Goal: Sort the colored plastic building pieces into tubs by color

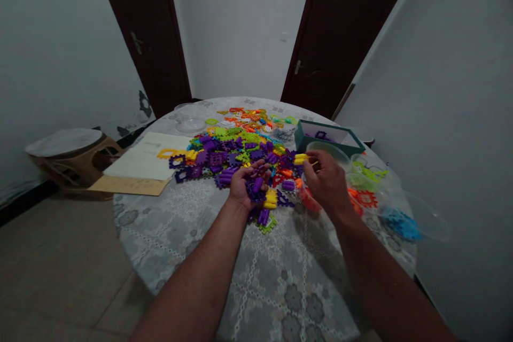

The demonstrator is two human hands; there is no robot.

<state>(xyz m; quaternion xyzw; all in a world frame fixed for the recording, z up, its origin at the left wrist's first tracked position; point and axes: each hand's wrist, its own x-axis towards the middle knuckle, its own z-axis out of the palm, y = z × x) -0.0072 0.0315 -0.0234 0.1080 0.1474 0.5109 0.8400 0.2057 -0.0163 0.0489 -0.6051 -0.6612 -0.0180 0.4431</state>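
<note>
A heap of coloured plastic building pieces (236,147) covers the middle of a round table (192,235) with a grey patterned cloth. My left hand (247,184) lies palm up at the near edge of the heap, cupped round several purple pieces (256,187). My right hand (326,179) is raised just right of it, fingers pinched on yellow pieces (300,158). More purple, yellow and green pieces lie under and beside my left hand.
A teal box (329,137) stands at the right of the heap. Clear plastic bowls (401,214) at the right hold green, orange and blue pieces. Paper and cardboard sheets (144,165) lie at the table's left. A stool (72,155) stands on the floor at left.
</note>
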